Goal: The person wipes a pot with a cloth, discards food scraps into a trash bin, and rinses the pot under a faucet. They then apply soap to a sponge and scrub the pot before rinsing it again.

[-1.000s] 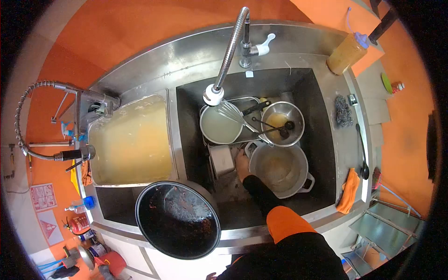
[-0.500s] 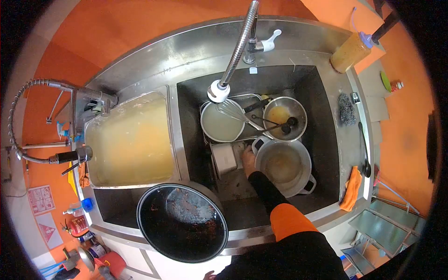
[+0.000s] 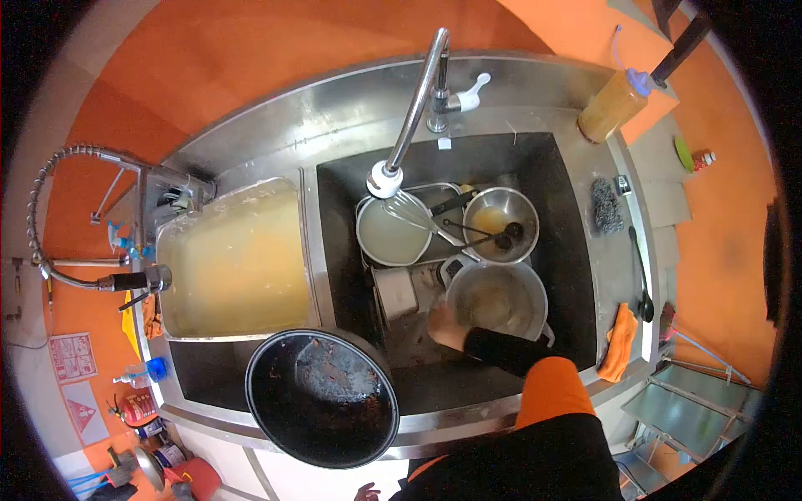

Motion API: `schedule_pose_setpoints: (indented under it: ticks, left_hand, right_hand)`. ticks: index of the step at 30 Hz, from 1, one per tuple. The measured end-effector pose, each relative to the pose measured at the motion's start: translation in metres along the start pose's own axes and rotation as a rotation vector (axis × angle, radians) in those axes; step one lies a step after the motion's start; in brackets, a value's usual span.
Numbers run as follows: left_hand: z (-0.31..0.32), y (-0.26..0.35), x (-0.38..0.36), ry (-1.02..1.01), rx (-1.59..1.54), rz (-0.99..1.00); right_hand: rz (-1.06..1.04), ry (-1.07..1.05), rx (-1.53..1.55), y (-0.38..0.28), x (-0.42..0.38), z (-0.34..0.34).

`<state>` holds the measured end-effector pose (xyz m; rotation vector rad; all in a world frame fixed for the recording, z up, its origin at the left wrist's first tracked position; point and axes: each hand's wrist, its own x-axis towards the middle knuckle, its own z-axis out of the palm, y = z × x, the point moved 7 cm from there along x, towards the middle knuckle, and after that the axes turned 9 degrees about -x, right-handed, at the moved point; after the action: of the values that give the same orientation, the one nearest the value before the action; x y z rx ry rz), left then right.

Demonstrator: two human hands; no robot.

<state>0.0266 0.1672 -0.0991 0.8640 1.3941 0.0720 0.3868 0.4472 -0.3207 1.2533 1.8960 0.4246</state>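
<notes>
My right hand (image 3: 449,326) is low in the sink, at the left side of a wide metal pot (image 3: 535,294) with handles. It is blurred, and whether it grips the pot's rim cannot be seen. Left of it lies a rectangular metal container (image 3: 396,291). Only a few fingers of my left hand (image 3: 366,493) show at the bottom edge; they look loosely apart, with nothing visible in them. A large, dirty black pot (image 3: 326,376) rests tilted at the sink's front edge, between the two hands.
Behind my right hand are a round container of cloudy liquid (image 3: 388,242), a whisk (image 3: 408,210) and a metal bowl (image 3: 520,213) with black-ended utensils. A deep pan of yellowish water (image 3: 234,267) fills the left side. The faucet (image 3: 415,100) hangs over the sink.
My right hand has moved from beside the pot's left handle down along its near left side, and the forearm has swung rightward. The view has shifted slightly.
</notes>
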Motion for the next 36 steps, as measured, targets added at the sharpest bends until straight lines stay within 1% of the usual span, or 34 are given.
schedule_pose_setpoints:
  ticks: [1, 2, 3, 4, 5, 6, 7, 8, 9, 11, 12, 13, 14, 15, 17, 18, 20, 21, 23, 24, 25, 26, 27, 28, 29, 30, 32, 33, 35, 36]
  left_hand:
    - [0.001, 0.01, -0.001, 0.002, 0.024, -0.013]
    - [-0.004, -0.011, 0.005, 0.077, -0.111, -0.221]
    - [-0.01, -0.038, 0.011, 0.081, -0.119, -0.204]
    - [-0.027, -0.062, 0.012, 0.188, 0.001, 0.103]
    - [-0.033, -0.064, 0.005, 0.297, 0.121, 0.408]
    - [-0.025, -0.023, -0.003, 0.393, 0.212, 0.3]
    - [-0.019, 0.009, -0.008, 0.404, 0.199, 0.311]
    - [-0.014, 0.033, -0.012, 0.399, 0.205, 0.33]
    - [-0.01, 0.041, -0.014, 0.397, 0.208, 0.35]
    - [-0.019, 0.001, -0.014, 0.473, 0.361, 0.83]
    - [-0.007, 0.024, -0.018, 0.483, 0.384, 0.495]
    - [0.002, 0.067, -0.035, 0.478, 0.39, 0.155]
    - [0.01, 0.084, -0.044, 0.521, 0.417, 0.14]
    - [0.008, 0.053, -0.039, 0.481, 0.496, 0.355]
    - [0.02, 0.086, -0.057, 0.525, 0.361, 0.058]
    - [0.023, 0.085, -0.059, 0.542, 0.346, 0.054]
    - [0.024, 0.084, -0.063, 0.588, 0.394, 0.088]
    - [0.025, 0.088, -0.067, 0.593, 0.385, 0.086]
    - [0.013, 0.097, -0.076, 0.746, 0.153, 0.061]
    - [0.007, 0.105, -0.078, 0.808, -0.024, 0.165]
    - [0.0, 0.111, -0.082, 0.886, -0.048, 0.149]
    - [-0.006, 0.122, -0.087, 0.953, -0.099, 0.179]
    - [-0.012, 0.132, -0.092, 1.019, -0.153, 0.208]
    - [-0.018, 0.14, -0.093, 1.046, -0.181, 0.29]
    - [-0.025, 0.147, -0.093, 1.074, -0.207, 0.37]
    - [-0.03, 0.154, -0.091, 1.093, -0.256, 0.372]
    - [-0.04, 0.171, -0.087, 1.068, -0.277, 0.403]
    - [-0.044, 0.176, -0.087, 1.076, -0.284, 0.395]
    - [-0.05, 0.188, -0.088, 1.111, -0.173, 0.449]
    - [-0.052, 0.184, -0.087, 1.115, -0.181, 0.44]
  right_hand:
    - [-0.234, -0.079, 0.41, 0.015, -0.005, -0.006]
    - [-0.471, -0.154, 0.816, 0.037, -0.017, -0.022]
    - [-0.717, -0.23, 1.217, 0.069, -0.037, -0.047]
    - [-0.289, -0.019, 1.485, 0.165, -0.055, -0.075]
    - [0.083, 0.186, 1.457, 0.248, -0.072, -0.088]
    - [0.556, 0.222, 1.487, 0.312, -0.085, -0.082]
    - [0.957, 0.399, 1.387, 0.37, -0.096, -0.078]
    - [1.074, 0.802, 1.425, 0.408, -0.093, -0.066]
    - [1.082, 1.105, 1.224, 0.438, -0.071, -0.049]
    - [1.06, 1.31, 1.286, 0.475, -0.021, -0.029]
    - [1.019, 1.337, 1.292, 0.479, -0.008, -0.028]
    - [0.899, 1.222, 1.758, 0.479, 0.019, -0.013]
    - [0.732, 1.034, 2.204, 0.472, 0.046, -0.006]
    - [0.683, 1.043, 2.212, 0.476, 0.052, -0.004]
    - [0.682, 0.946, 2.297, 0.472, 0.054, 0.01]
    - [0.653, 0.946, 2.302, 0.467, 0.05, 0.004]
    - [0.675, 1.049, 2.296, 0.459, 0.03, -0.001]
    - [0.662, 1.047, 2.296, 0.455, 0.023, -0.001]
    - [0.623, 1.086, 2.317, 0.452, 0.014, -0.004]
    - [0.61, 1.091, 2.317, 0.444, 0.012, -0.007]
    - [1.04, 1.253, 1.892, 0.441, -0.013, -0.005]
    - [1.399, 1.354, 1.403, 0.432, -0.04, -0.013]
    - [1.176, 1.349, 1.59, 0.418, -0.028, -0.02]
    - [0.94, 1.327, 1.761, 0.401, -0.016, -0.031]
    - [0.686, 1.27, 1.834, 0.386, -0.014, -0.063]
    - [0.558, 1.133, 1.992, 0.378, -0.028, -0.103]
    - [0.385, 1.234, 2.159, 0.372, -0.031, -0.148]
    - [0.371, 1.226, 2.163, 0.372, -0.024, -0.154]
    - [-0.043, 1.131, 2.323, 0.358, 0.001, -0.176]
    - [0.079, 1.082, 2.382, 0.355, -0.004, -0.174]
